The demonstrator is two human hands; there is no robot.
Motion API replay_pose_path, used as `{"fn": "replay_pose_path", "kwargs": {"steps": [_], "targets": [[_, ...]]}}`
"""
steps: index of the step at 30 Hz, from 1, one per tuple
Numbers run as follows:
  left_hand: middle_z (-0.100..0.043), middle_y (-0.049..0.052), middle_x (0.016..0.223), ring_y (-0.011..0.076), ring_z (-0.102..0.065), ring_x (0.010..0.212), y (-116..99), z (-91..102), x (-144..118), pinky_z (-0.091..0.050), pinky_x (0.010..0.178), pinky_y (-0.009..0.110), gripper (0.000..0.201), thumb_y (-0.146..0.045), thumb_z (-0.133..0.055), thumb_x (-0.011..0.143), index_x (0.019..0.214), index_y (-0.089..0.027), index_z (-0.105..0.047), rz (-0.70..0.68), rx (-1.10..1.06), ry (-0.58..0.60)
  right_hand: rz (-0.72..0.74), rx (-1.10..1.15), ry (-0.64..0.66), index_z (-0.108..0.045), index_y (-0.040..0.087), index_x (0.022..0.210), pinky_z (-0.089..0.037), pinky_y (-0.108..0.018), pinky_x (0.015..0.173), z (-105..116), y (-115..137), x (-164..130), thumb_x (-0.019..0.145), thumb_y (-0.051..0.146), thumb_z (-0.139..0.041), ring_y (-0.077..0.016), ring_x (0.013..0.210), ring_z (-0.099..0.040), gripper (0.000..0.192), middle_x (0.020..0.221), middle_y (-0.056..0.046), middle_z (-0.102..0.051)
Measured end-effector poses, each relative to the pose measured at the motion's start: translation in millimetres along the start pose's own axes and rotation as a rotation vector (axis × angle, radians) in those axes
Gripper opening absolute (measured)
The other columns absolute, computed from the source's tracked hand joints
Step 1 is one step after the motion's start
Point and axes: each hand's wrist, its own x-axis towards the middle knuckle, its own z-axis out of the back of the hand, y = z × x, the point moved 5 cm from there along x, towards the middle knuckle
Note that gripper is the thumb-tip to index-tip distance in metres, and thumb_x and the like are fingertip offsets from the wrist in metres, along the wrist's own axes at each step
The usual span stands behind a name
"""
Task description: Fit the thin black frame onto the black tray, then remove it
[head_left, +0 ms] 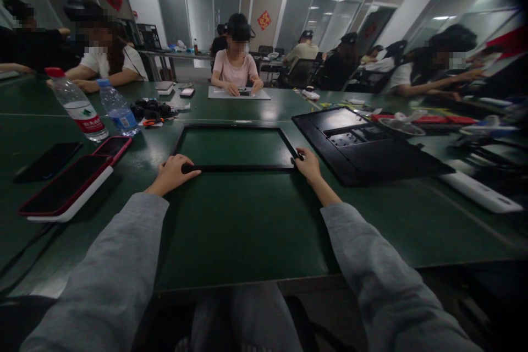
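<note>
A thin black rectangular frame (243,168), like a monitor bezel, lies in front of me on the green table (243,220); the tabletop shows through its opening. At its near left corner, my left hand (175,172) is closed on the edge, thumb along the near side. My right hand (308,165) grips the near right corner, with thumb and fingers around the edge. To the right of the frame lies a large black panel (371,148), like a monitor back cover, with a cut-out in it.
At left stand two bottles, one red-capped (82,110) and one blue-capped (118,109), near phones (68,184) and a black cable bundle (150,110). A white bar (482,192) lies at right. Across the table a person (235,69) works over a board; others sit around.
</note>
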Motion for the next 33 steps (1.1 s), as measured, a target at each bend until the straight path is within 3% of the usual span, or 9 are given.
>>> {"fn": "replay_pose_path", "kwargs": {"steps": [9, 15, 21, 33], "targets": [[-0.067, 0.012, 0.13, 0.0357, -0.055, 0.125, 0.6, -2.5, -0.4, -0.041, 0.107, 0.057, 0.041, -0.061, -0.071, 0.089, 0.109, -0.024, -0.071, 0.021, -0.006, 0.018, -0.026, -0.044, 0.013, -0.071, 0.019, 0.128, -0.047, -0.053, 0.115, -0.9, 1.7, -1.5, 0.074, 0.017, -0.058, -0.0319, 0.128, -0.065, 0.056, 0.128, -0.013, -0.074], [-0.067, 0.011, 0.131, 0.0367, -0.055, 0.127, -0.1, -1.4, -1.6, -0.04, 0.107, 0.06, 0.041, -0.062, -0.072, 0.088, 0.109, -0.027, -0.071, 0.032, -0.002, 0.012, -0.022, -0.003, -0.036, -0.072, 0.021, 0.121, -0.048, -0.053, 0.112, -0.8, -0.2, 1.0, 0.07, 0.018, -0.06, -0.0317, 0.12, -0.065, 0.053, 0.116, -0.011, -0.075], [-0.067, 0.011, 0.132, 0.0364, -0.054, 0.126, 1.4, -2.2, -0.7, -0.039, 0.108, 0.061, 0.04, -0.063, -0.071, 0.089, 0.108, -0.027, -0.071, 0.022, -0.006, 0.017, -0.002, -0.054, -0.051, -0.072, 0.012, 0.125, -0.046, -0.051, 0.113, -1.4, -3.2, 2.4, 0.073, 0.018, -0.058, -0.0322, 0.112, -0.064, 0.054, 0.111, -0.016, -0.073], [-0.067, 0.01, 0.131, 0.0371, -0.053, 0.127, 0.8, -2.1, -0.9, -0.038, 0.109, 0.062, 0.04, -0.063, -0.07, 0.089, 0.108, -0.028, -0.071, 0.024, -0.009, 0.031, -0.013, -0.02, -0.069, -0.073, 0.017, 0.122, -0.049, -0.052, 0.109, -1.8, -6.4, 3.4, 0.07, 0.018, -0.058, -0.0308, 0.108, -0.064, 0.054, 0.108, -0.012, -0.072]]}}
